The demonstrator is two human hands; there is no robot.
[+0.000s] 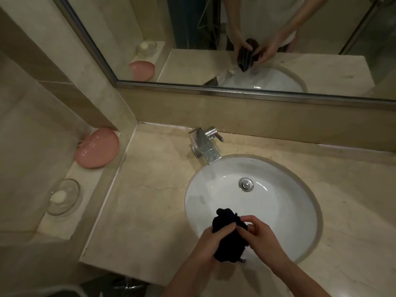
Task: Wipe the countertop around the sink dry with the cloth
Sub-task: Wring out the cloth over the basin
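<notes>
A dark, bunched-up cloth [227, 221] hangs above the near rim of the white oval sink [214, 189]. My left hand [211, 243] grips the cloth from the left, fingers curled round its middle. My right hand [263, 234] pinches the cloth's right side with thumb and fingers. The beige marble countertop [145, 200] surrounds the sink on the left, behind and on the right. The cloth's lower end is hidden between my hands.
A chrome faucet [204, 144] stands behind the sink. On a side ledge at the left sit a pink dish [97, 147] and a glass soap dish with white soap [63, 197]. A wall mirror [235, 39] runs along the back.
</notes>
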